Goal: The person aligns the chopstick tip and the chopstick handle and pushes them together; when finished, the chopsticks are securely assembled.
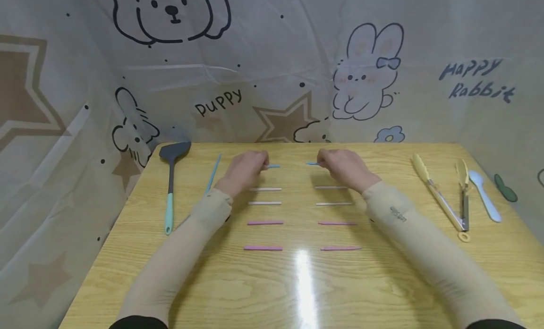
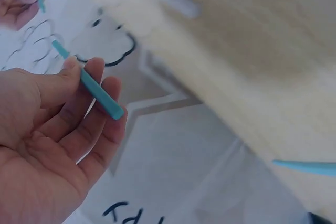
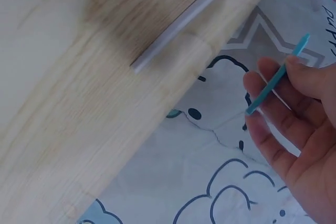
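My left hand [image 1: 244, 172] is above the far part of the table, pinching a short blue stick [image 2: 102, 95] between thumb and fingertips. Across from it, my right hand [image 1: 346, 168] pinches a similar thin blue stick [image 3: 273, 85]. The two sticks are apart, their ends facing each other. Nearer to me, short sticks lie in two columns: white ones [image 1: 265, 189] [image 1: 333, 204] under and beside the hands, then pink-purple ones [image 1: 263, 248] [image 1: 340, 248] closer to the front. A longer blue stick [image 1: 214, 172] lies left of my left hand, partly hidden by the forearm.
At the left lies a spatula [image 1: 170, 192] with a dark head and mint handle. On the right are tongs [image 1: 442, 201] with cream tips and a light-blue spoon [image 1: 485, 197]. A printed cloth [image 1: 276, 46] hangs behind the wooden table [image 1: 212, 286].
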The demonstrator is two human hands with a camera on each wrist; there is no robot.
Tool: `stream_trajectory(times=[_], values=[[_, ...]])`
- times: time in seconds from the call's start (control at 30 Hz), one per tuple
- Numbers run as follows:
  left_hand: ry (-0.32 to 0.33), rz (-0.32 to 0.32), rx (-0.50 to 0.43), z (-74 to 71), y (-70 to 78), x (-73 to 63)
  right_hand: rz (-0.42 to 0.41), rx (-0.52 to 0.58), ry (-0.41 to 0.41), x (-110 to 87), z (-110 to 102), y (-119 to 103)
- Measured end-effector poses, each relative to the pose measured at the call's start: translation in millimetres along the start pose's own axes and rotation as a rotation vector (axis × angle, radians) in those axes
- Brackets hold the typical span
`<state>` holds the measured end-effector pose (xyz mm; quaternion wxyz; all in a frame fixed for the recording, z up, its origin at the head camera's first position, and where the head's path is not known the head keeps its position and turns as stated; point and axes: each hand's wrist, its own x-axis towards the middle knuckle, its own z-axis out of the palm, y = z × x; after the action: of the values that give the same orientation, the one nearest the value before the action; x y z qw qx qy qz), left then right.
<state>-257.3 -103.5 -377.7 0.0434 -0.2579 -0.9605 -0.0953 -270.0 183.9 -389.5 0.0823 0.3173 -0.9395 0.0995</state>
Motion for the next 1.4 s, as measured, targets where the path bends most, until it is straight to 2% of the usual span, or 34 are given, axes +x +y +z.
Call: stream_trajectory(times=[0.1,0.2,0.43,0.77,1.1,1.4], values=[[0.033,0.018,-0.023,-11.2,4.5,-5.7,0.016,0.027,0.015,-5.5,-6,-2],[0.066,0.043,-0.049,-19.4,7.5,-10.6,-0.002,0.042,0.059,-10.7,-11,-5],[0.155,0.112,-0.081,-24.3,11.1,-16.8,-0.148,0.058,0.199,-17.5,-19,-16],[0.264,0.196,-0.098,-30.6,23.5,-25.5,-0.286,0.135,0.348,-21.1,-32,-37],[0.339,0.288,-0.107,-38.9,35.0,-29.0,-0.325,0.167,0.404,-19.9,-37,-48],[0.352,0.302,-0.139,-36.9,35.7,-30.8,-0.332,0.187,0.429,-19.7,-36,-50]])
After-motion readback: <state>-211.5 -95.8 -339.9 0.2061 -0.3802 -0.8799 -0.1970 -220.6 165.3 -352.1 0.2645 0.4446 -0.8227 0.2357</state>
